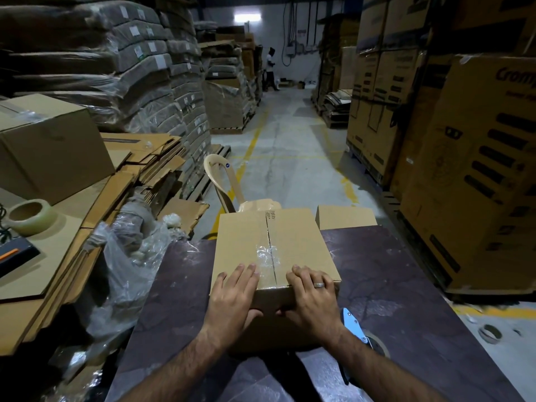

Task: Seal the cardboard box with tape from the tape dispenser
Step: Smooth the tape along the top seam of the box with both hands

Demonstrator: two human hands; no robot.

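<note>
The cardboard box point(272, 250) sits mid-bench, far end sticking past the far edge. Clear tape point(265, 256) covers only part of the top seam. Left hand point(232, 297) & right hand point(311, 297) lie open, flat on the near edge. Tape dispenser point(355, 324) waits by the right wrist. Best: rub tape down flat w/ no bubbles.

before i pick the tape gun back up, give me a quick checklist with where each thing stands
1. Flaps shut, held flat by left hand and right hand: ok.
2. Box sits fully on the table: not ok, far end overhangs.
3. Tape covers whole seam: not ok, near part only, wrinkled.
4. Tape gun within reach beside right wrist: ok.
5. Tape left on its roll: cannot tell.
</note>
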